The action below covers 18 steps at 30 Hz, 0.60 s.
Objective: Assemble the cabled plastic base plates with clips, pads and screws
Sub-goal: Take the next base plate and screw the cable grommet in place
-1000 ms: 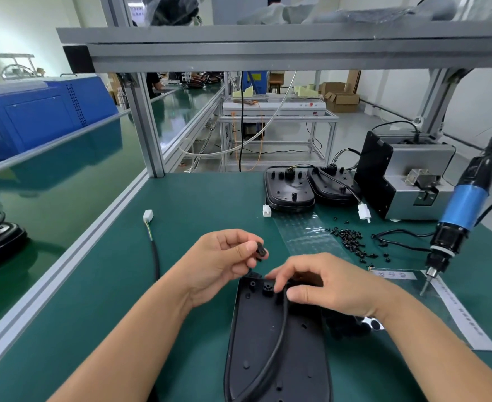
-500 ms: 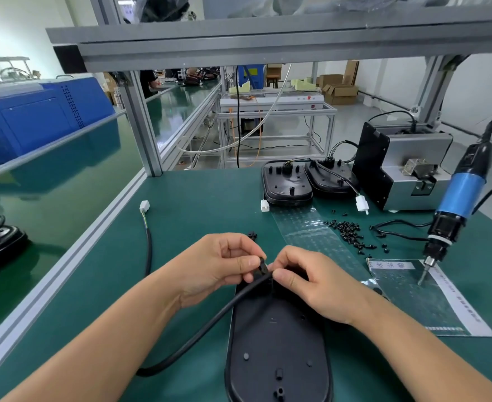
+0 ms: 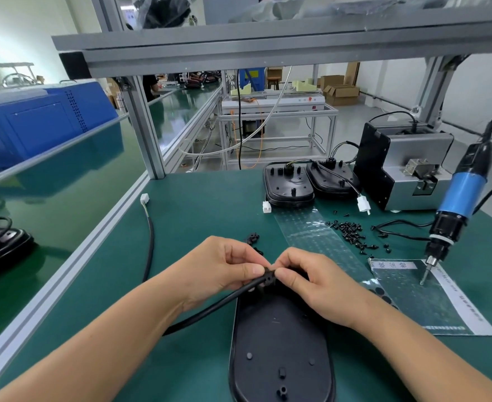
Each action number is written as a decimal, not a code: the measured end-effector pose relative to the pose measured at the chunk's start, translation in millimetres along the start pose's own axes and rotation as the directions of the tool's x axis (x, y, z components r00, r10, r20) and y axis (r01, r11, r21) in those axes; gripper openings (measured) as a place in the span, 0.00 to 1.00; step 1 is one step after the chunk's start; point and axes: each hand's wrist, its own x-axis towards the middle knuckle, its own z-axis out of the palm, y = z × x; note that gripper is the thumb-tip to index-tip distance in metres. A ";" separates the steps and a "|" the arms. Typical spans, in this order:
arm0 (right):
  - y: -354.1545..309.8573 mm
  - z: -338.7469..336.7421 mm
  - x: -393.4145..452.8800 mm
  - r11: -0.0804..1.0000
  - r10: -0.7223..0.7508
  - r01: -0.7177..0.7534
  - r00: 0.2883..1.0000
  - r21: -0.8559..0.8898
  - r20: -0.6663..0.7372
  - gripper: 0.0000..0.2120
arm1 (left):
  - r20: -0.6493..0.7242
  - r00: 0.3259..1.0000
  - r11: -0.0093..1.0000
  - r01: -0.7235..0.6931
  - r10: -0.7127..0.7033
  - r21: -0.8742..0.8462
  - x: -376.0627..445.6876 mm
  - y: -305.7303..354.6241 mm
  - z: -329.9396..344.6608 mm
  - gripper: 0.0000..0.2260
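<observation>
Left hand [image 3: 224,271] and right hand [image 3: 317,282] meet, fingertips pinching.

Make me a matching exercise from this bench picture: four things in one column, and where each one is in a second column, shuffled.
Things
1. cable clip
2. electric screwdriver
3. loose screws
4. white connector

Places
A. scattered on the mat, right of the clear strip
B. pinched between both hands over the base plate
C. far left, at the cable's free end
D. hanging at the right, tip over the printed sheet

Pairs: 1-B, 2-D, 3-A, 4-C
</observation>
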 end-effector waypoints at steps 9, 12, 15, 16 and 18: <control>-1.7 6.8 -0.3 0.998 -0.054 0.053 0.999 0.040 0.007 0.03 | -0.073 0.996 0.872 -0.009 0.051 0.490 -9.6 14.7 4.4 0.08; -0.8 11.3 -0.6 0.997 -0.037 0.041 0.998 0.073 -0.048 0.04 | -0.240 0.960 0.779 0.038 0.146 0.625 -8.7 10.9 17.6 0.05; 0.3 12.5 0.2 0.997 -0.045 0.048 0.997 0.053 -0.058 0.04 | -0.288 0.949 0.853 0.043 0.128 0.521 -7.5 2.8 20.0 0.04; 0.8 12.8 0.3 0.998 -0.045 0.048 0.997 0.045 -0.064 0.04 | -0.270 0.958 0.895 0.035 0.097 0.445 -8.8 1.3 18.9 0.03; 1.5 13.5 0.5 0.998 -0.048 0.051 0.996 0.028 -0.076 0.05 | -0.230 0.971 0.944 0.018 0.062 0.330 -12.7 -1.2 15.7 0.05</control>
